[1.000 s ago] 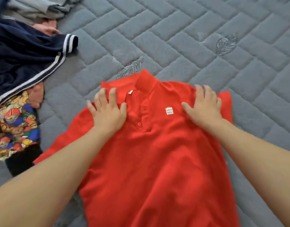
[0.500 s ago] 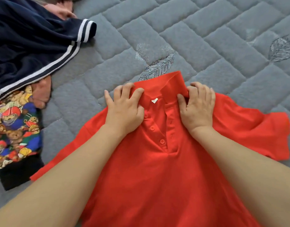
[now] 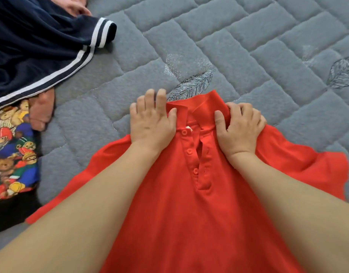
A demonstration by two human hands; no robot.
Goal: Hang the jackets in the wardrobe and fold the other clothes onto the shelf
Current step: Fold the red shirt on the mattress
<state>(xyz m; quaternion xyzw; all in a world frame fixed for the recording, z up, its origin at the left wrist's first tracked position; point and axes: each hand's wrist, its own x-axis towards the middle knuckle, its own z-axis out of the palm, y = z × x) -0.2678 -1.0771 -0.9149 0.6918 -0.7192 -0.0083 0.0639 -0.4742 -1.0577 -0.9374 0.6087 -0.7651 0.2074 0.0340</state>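
A red polo shirt point(image 3: 189, 223) lies front up on the grey quilted mattress point(image 3: 228, 36), collar pointing away from me, its button placket partly open. My left hand point(image 3: 152, 125) rests flat on the shirt's left shoulder, fingers straight and reaching onto the mattress, thumb against the collar. My right hand point(image 3: 238, 131) grips the right side of the collar and shoulder with curled fingers. The right sleeve point(image 3: 317, 174) is spread out to the side.
A navy jacket with white stripes point(image 3: 31, 52) lies at the upper left. Below it are a pink garment point(image 3: 41, 113) and a dark garment with a teddy-bear print point(image 3: 10, 154). The mattress stretches away behind and to the right of the shirt.
Both hands moved from the chest of the shirt up to the collar. The right hand's fingers curled onto the collar, and the collar now stands more upright.
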